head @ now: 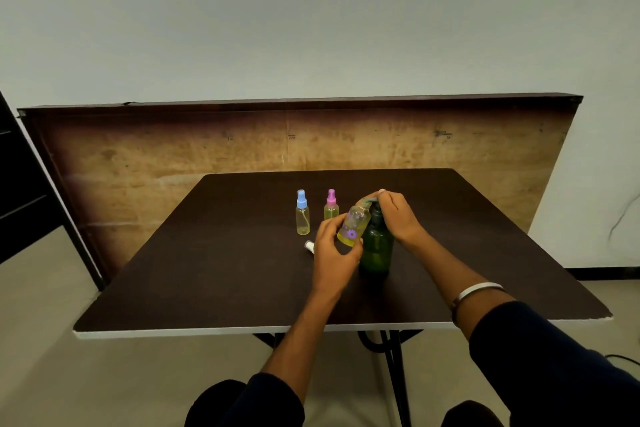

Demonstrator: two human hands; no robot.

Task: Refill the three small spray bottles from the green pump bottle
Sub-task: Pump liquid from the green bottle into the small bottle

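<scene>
The green pump bottle (376,250) stands upright on the dark table (214,281). My right hand (398,215) rests on its pump head, fingers curled over the top. My left hand (334,253) grips an uncapped small bottle (353,225) with purple flower prints, tilted with its mouth up at the pump spout; yellow liquid sits in its bottom. To the left stand a blue-capped spray bottle (302,213) and a pink-capped spray bottle (330,206), both upright and holding yellowish liquid. A small white spray cap (309,246) lies on the table beside my left hand.
A wooden board (173,149) leans upright behind the table's far edge. A dark cabinet (20,191) stands at the left. The table's white front edge (242,331) is near my knees.
</scene>
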